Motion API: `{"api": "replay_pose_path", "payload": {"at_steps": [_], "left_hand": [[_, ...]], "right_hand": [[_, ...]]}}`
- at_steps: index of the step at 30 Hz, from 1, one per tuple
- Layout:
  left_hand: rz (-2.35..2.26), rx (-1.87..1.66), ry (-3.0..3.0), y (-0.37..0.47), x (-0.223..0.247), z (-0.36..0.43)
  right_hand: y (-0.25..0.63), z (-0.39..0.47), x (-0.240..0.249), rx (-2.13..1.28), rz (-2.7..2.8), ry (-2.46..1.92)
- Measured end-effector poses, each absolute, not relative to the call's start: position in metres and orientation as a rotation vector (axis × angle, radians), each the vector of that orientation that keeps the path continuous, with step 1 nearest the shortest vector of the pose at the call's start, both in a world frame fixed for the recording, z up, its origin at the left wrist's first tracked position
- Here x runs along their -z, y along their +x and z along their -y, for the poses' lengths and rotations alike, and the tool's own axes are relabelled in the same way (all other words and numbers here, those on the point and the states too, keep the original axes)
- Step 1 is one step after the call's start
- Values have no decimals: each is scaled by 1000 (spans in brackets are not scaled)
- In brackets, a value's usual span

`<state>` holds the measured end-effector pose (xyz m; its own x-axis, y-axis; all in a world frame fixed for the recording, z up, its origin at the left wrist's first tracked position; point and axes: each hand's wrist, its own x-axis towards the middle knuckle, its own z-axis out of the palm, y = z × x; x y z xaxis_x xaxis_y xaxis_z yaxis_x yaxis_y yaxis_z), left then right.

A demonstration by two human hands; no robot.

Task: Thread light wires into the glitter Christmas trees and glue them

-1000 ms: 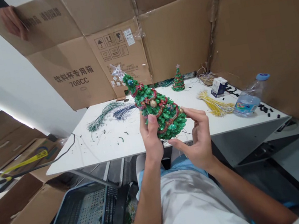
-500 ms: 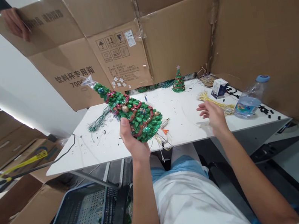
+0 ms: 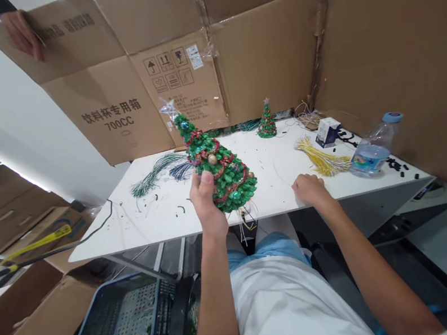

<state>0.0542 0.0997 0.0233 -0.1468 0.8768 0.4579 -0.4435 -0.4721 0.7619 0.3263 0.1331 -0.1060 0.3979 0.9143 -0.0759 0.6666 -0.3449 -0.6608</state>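
Observation:
My left hand (image 3: 207,201) is closed around the lower side of a Christmas tree figurine (image 3: 224,170) with a clear star on top. The tree leans to the left above the table's front edge, and thin wires (image 3: 243,222) hang from its base. My right hand (image 3: 311,190) is curled closed at the front of the table, just right of the tree. What its fingers hold, if anything, is hidden. A thin pale strand (image 3: 279,174) lies close to its fingertips. To its right is a bundle of yellow and white wires (image 3: 325,159).
A smaller Christmas tree (image 3: 266,123) stands at the back of the white table (image 3: 130,223). Green wires (image 3: 150,177), a small box (image 3: 328,131) and a water bottle (image 3: 375,150) lie around. Cardboard walls (image 3: 269,57) enclose the back; another person's hand (image 3: 23,35) grips one. A blue crate (image 3: 102,288) sits lower left.
The tree in my left hand has moved right and become more upright. My right hand has moved left, away from the yellow wires, and its fingers have curled closed.

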Motion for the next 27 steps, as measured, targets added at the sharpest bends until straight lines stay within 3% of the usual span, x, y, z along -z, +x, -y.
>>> {"api": "replay_pose_path", "payload": {"at_steps": [6,18,27], "left_hand": [[-625,-1724,1221,54,-21,-98],[-637,-1519,1281,54,-19,-102],[-668,-1451,1332,62,-18,-98]], "right_hand": [[328,-128,87,-863,1216,-1660],[300,-79,4,-1294,885,-557],[279,-68,3,-1134,1005,-607]]}}
